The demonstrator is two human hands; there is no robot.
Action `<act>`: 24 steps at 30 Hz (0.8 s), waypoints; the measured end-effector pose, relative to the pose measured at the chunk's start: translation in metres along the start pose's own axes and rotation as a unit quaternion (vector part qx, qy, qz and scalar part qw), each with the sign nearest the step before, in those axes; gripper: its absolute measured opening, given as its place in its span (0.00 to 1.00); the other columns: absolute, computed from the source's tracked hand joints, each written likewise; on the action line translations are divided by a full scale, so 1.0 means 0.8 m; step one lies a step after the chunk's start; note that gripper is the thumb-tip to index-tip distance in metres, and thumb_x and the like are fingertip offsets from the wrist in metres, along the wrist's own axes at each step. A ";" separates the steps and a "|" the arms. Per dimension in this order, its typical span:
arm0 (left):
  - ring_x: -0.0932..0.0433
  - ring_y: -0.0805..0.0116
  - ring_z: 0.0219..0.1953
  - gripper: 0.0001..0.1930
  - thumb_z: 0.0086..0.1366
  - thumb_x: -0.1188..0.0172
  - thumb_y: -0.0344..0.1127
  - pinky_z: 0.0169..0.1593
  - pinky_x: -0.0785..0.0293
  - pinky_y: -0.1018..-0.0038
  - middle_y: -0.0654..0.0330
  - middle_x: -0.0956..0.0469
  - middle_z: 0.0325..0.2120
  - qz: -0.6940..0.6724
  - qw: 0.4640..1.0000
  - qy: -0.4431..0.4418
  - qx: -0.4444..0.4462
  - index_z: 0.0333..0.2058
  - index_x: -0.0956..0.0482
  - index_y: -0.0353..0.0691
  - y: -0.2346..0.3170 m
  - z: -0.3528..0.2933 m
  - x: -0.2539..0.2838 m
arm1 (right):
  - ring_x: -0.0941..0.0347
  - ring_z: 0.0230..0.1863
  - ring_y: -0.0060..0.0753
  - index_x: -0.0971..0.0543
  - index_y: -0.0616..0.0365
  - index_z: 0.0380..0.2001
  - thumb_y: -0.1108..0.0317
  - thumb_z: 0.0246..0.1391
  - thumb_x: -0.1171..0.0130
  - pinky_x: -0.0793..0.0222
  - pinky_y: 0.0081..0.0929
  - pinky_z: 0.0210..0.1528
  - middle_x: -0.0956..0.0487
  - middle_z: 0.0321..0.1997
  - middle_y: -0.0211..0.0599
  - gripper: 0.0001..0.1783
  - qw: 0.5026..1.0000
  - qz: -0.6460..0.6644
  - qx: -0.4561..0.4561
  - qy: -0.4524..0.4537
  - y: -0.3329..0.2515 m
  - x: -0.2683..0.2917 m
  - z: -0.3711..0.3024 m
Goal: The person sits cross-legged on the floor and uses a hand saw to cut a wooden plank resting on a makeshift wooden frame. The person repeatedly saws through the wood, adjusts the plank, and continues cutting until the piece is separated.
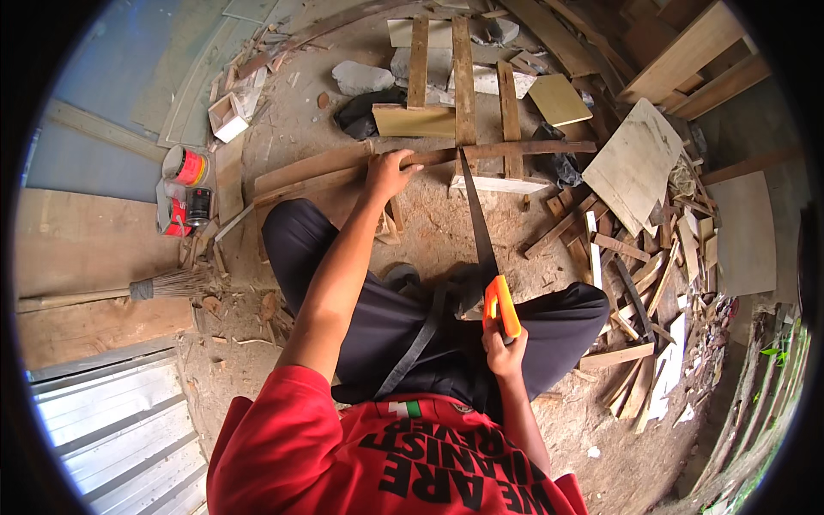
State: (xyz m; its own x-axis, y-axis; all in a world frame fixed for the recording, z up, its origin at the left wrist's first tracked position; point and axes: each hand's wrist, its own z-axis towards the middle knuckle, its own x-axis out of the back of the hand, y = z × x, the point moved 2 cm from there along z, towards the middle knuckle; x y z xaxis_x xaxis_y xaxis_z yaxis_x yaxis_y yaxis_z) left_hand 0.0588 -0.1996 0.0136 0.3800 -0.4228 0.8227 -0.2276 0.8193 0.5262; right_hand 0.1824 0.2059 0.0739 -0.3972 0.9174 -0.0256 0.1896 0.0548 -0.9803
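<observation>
My right hand [505, 349] is closed around the orange handle of a hand saw [478, 219]. The blade points away from me, and its far end meets a long, narrow wooden strip [532, 148] lying crosswise. Closed over that same strip, left of the blade, is my left hand [390, 176]; some of its fingers are hidden from view. Beneath the strip, upright-running slats [463, 81] of a wooden frame extend away from me. A wider board [313, 167] lies to the left of my left hand.
Scrap wood [639, 292] is heaped on the right beside a leaning pale panel [633, 167]. Paint cans [184, 166] and a stick broom [159, 286] are on the left. Concrete chunks [362, 78] and black plastic [356, 116] lie beyond the strip.
</observation>
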 end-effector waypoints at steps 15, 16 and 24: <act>0.18 0.53 0.48 0.18 0.66 0.36 0.48 0.52 0.25 0.64 0.50 0.16 0.43 -0.062 0.984 -0.052 0.158 0.46 0.17 0.41 -0.018 0.022 0.003 | 0.37 0.19 0.11 0.23 0.64 0.30 0.77 0.57 0.46 0.42 0.16 0.21 0.30 0.18 0.20 0.04 0.999 0.046 -0.011 -0.010 -0.003 0.003 0.002; 0.18 0.52 0.48 0.18 0.66 0.36 0.47 0.52 0.25 0.64 0.50 0.16 0.44 -0.057 0.985 -0.069 0.146 0.46 0.17 0.40 -0.012 0.020 0.006 | 0.37 0.19 0.11 0.23 0.64 0.30 0.77 0.57 0.46 0.42 0.17 0.21 0.30 0.18 0.20 0.04 0.999 0.049 -0.013 -0.006 -0.003 0.003 0.002; 0.22 0.48 0.53 0.22 0.61 0.38 0.36 0.55 0.26 0.61 0.48 0.19 0.49 -0.060 0.983 -0.132 0.115 0.53 0.25 0.37 0.000 0.022 0.007 | 0.38 0.19 0.10 0.24 0.63 0.28 0.77 0.58 0.45 0.44 0.17 0.21 0.31 0.18 0.19 0.04 0.998 0.056 -0.018 0.007 -0.001 0.005 0.002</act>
State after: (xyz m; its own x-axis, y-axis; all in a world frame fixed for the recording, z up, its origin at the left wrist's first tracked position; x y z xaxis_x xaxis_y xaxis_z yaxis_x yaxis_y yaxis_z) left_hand 0.0449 -0.2089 0.0219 0.1774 -0.6212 0.7633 -0.4044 0.6611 0.6320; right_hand 0.1790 0.2090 0.0742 -0.3599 0.9236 -0.1320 0.2645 -0.0346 -0.9638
